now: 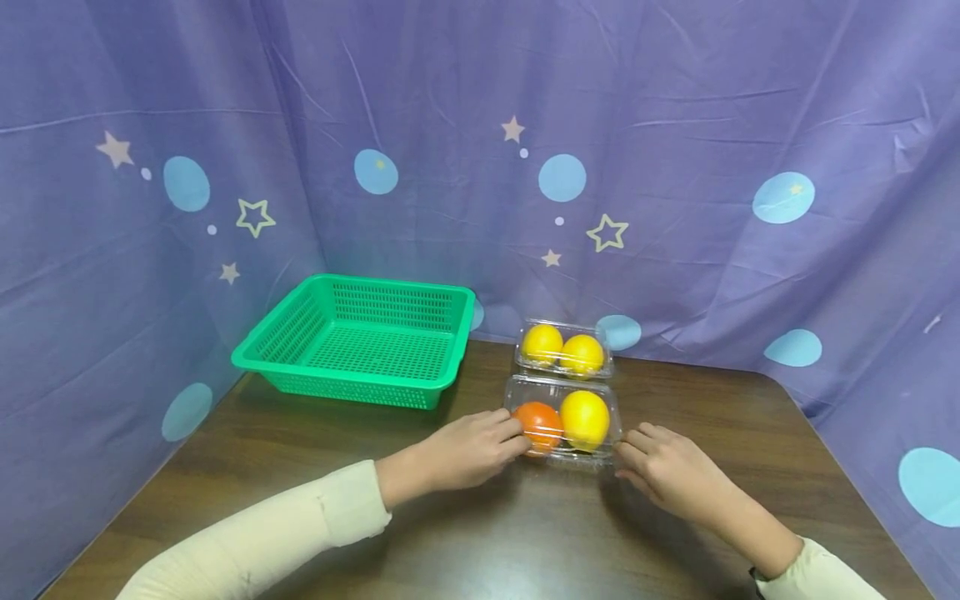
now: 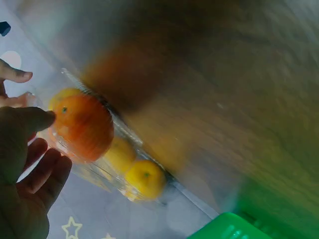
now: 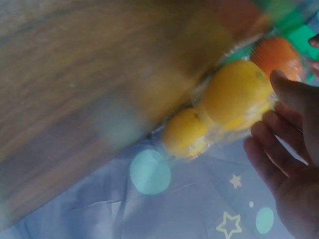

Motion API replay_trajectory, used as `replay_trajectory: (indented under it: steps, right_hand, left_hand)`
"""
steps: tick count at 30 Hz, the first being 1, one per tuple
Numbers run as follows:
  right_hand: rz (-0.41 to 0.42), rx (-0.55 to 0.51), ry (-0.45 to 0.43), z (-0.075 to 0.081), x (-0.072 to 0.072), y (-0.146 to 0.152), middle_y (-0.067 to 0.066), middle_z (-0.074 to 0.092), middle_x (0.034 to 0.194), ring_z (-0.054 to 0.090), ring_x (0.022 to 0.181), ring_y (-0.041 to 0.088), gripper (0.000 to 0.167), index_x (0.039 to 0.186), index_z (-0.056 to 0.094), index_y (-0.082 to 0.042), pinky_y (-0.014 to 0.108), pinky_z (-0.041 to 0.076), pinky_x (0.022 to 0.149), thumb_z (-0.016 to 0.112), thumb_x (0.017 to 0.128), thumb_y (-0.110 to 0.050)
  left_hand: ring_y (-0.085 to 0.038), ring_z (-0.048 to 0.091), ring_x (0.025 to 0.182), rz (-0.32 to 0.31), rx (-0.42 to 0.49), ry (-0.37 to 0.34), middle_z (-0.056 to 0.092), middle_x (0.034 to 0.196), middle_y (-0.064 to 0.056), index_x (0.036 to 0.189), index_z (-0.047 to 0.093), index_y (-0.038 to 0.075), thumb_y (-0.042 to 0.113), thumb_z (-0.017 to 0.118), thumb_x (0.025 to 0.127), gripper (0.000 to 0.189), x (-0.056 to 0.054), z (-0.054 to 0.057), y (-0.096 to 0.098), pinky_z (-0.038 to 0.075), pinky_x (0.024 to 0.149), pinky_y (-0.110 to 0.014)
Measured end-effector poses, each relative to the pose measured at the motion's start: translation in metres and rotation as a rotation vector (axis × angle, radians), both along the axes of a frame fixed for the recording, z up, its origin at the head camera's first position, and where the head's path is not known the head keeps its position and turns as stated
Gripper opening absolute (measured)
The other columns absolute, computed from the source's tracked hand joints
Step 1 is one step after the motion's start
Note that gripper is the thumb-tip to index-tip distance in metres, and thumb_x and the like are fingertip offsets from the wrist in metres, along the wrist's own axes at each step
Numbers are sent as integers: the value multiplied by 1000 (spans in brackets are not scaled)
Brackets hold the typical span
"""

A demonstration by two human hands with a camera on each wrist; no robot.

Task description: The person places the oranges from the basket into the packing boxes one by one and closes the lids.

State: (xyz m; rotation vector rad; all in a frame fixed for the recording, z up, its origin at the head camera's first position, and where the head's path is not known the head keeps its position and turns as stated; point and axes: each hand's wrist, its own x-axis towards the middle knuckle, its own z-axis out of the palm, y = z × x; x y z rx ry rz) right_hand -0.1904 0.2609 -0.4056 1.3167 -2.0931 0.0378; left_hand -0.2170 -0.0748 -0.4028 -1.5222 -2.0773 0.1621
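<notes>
A clear plastic clamshell box [image 1: 529,388] lies in front of me on the table, with an orange fruit [image 1: 537,427] in its left half and a yellow fruit [image 1: 585,420] in its right. My left hand [image 1: 474,448] grips the box's left end, thumb and fingers bent around it beside the orange fruit. At the opposite end, my right hand [image 1: 670,468] holds the near right corner with curled fingers. Both wrist views show the thumb on one side of the plastic and fingers on the other. Directly behind stands a second clear box [image 1: 562,327] holding two yellow fruits [image 1: 582,355].
A green perforated plastic basket [image 1: 363,383] with nothing in it sits at the back left of the brown wooden table [image 1: 720,400]. Purple curtains [image 1: 675,108] with stars and blue dots hang along the table's back and sides.
</notes>
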Motion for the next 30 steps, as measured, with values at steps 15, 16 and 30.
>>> replay_trajectory:
  steps: [15, 16, 30]
  right_hand:
    - [-22, -33, 113, -10, -8, -7, 3, 66, 82, 60, 73, 20, 52, 84, 67, -6, 36, 54, 61, 26, 113, -20]
    - [-21, -34, 109, -11, -8, -6, 3, 66, 82, 60, 73, 20, 53, 84, 67, -6, 35, 55, 61, 26, 113, -20]
    - [-41, -32, 84, -11, -2, -4, 2, 69, 83, 60, 73, 18, 52, 84, 69, -7, 35, 56, 64, 28, 113, -22]
  left_hand:
    - [-9, 59, 80, -40, 17, 67, 70, 93, 5, 106, 70, 11, 6, 74, 90, 17, -13, -4, -4, 51, 72, -17]
    - [-9, 59, 80, -41, 18, 64, 71, 93, 5, 105, 70, 11, 5, 74, 90, 17, -13, -4, -3, 51, 72, -17]
    - [-9, 61, 85, -36, -3, 48, 73, 97, 4, 105, 72, 11, 5, 73, 92, 14, -12, -2, 1, 52, 77, -17]
